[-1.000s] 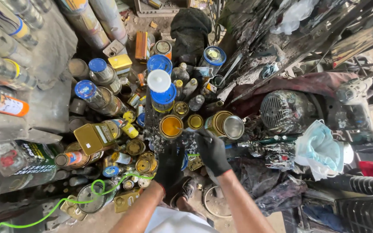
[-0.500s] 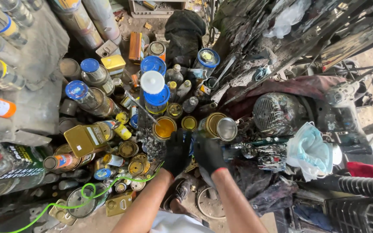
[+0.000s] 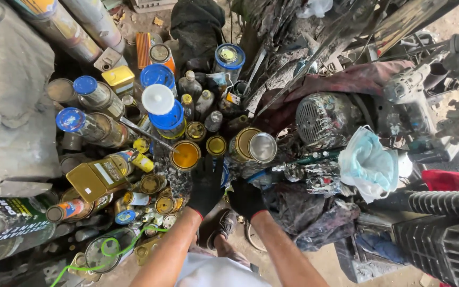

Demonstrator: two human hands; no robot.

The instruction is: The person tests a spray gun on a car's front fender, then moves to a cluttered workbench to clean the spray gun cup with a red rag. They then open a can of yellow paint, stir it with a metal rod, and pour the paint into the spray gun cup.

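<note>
Both my hands wear black gloves and reach down into a crowded cluster of cans. My left hand [image 3: 206,185] has its fingers stretched out flat, their tips just below an open can of yellow paint [image 3: 185,155] and a small gold-lidded tin [image 3: 216,145]. My right hand [image 3: 246,197] is curled, close beside the left, just below a tilted gold can with a shiny lid [image 3: 254,145]. Whether the right hand holds anything is hidden by the glove.
Blue-lidded tins [image 3: 166,109], bottles and a flat gold canister [image 3: 96,179] crowd the left. A grey motor [image 3: 325,118], a blue face mask [image 3: 370,162], crumpled foil and rags lie right. A green hose [image 3: 113,250] loops at the lower left.
My hands have drawn together, and my left hand has stretched forward towards the yellow paint can. The camera view has shifted slightly.
</note>
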